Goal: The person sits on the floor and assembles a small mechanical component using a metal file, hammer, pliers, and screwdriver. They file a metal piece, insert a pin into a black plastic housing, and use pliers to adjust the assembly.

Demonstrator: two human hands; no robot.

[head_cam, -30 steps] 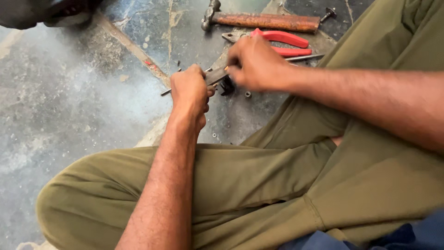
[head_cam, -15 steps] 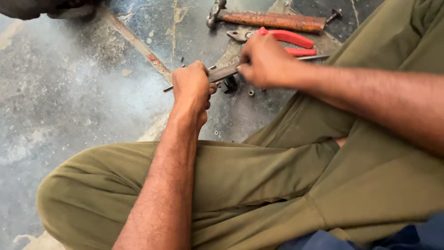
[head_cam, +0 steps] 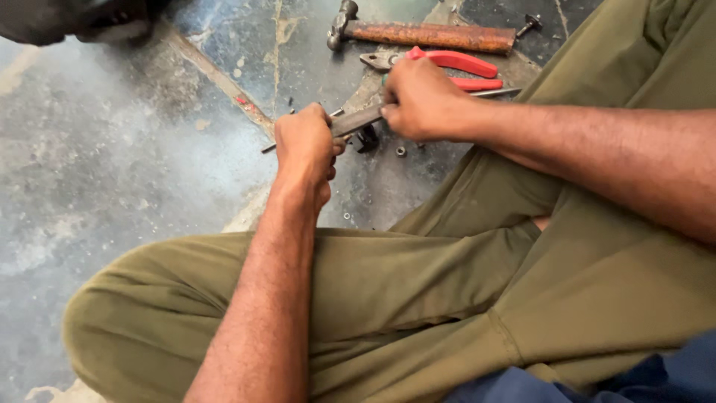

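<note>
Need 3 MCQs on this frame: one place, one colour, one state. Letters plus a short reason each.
1. Where does the rusty-handled hammer lie?
A. On the floor beyond the hands
B. Across the person's lap
C. In the left hand

2. What colour are the grips of the pliers?
A. Blue
B. Red
C. Yellow

3. How is the flat grey metal bar held?
A. It lies untouched on the floor
B. By the right hand alone
C. By both hands

Answers:
1 A, it rests on the dark concrete floor at the top of the view.
2 B, both grips are red.
3 C, the left hand and right hand each close on it.
</note>
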